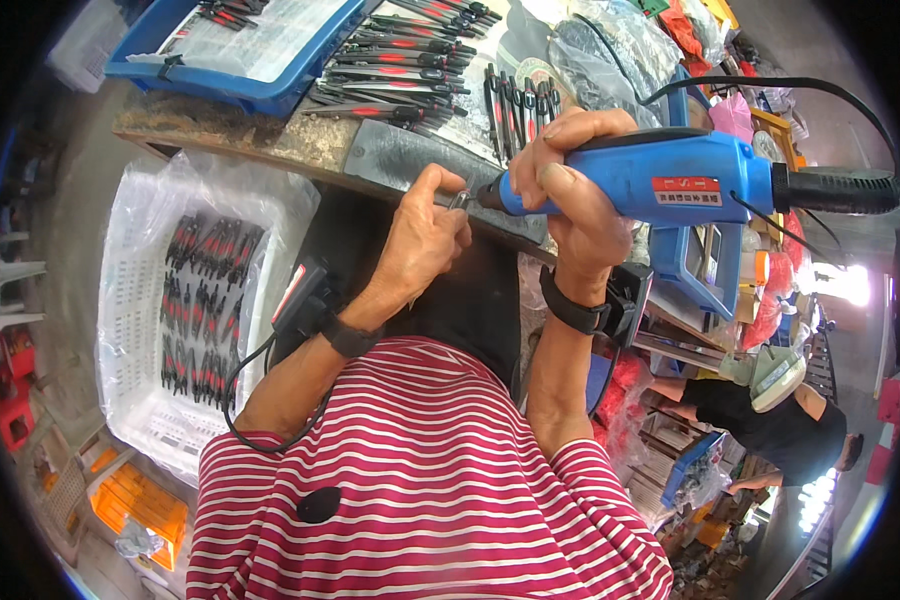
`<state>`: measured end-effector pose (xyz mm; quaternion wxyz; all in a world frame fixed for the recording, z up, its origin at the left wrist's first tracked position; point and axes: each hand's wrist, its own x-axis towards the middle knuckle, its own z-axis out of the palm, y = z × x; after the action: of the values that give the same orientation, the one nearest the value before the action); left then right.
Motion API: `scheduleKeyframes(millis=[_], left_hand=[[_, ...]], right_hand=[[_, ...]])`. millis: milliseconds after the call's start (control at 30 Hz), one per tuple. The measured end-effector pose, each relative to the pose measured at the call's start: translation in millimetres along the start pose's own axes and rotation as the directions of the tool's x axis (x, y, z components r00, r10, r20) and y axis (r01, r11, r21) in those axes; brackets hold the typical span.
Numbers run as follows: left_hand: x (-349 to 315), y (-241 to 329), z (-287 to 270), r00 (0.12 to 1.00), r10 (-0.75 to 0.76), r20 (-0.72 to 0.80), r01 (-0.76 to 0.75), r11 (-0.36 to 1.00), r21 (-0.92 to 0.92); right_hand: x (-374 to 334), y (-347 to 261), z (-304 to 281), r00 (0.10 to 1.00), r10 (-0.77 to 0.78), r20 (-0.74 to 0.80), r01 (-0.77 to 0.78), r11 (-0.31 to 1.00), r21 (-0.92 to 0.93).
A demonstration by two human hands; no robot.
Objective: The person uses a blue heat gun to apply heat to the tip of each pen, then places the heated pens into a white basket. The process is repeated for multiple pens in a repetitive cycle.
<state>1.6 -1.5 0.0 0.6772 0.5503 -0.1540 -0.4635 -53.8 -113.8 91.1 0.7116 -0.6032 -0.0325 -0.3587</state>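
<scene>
My right hand (585,205) is wrapped round a blue electric screwdriver (660,165), held sideways with its dark nose pointing left. At that nose, my left hand (425,235) pinches a small shiny metal piece (459,200); its exact kind is too small to make out. Both hands are above the workbench's front edge, over a dark grey pad (405,160). Just beyond them stands a row of black tool-like parts (515,105). Farther left lie stacked black-and-red slim tools (400,70), whose kind I cannot tell.
A blue tray (240,90) with more such tools sits at the bench's far left. Below it, a white plastic-lined crate (135,300) holds rows of them. The screwdriver's black cord (830,90) loops to the right. Another person (770,430) bends over at the right.
</scene>
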Motion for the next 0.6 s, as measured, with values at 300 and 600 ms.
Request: scheduleKeyframes(millis=[300,600], left_hand=[[-1.0,-2.8,3.8,1.000,0.001,-0.027,-0.002,1.000,-0.024],[1.1,-7.7,3.9,0.993,0.096,-0.068,-0.093,0.995,0.041]], right_hand=[[-9.6,4.7,17.5,0.951,-0.061,-0.303,-0.015,0.970,-0.244],[-6.5,8.3,21.5,0.952,-0.086,-0.295,-0.035,0.924,-0.380]])
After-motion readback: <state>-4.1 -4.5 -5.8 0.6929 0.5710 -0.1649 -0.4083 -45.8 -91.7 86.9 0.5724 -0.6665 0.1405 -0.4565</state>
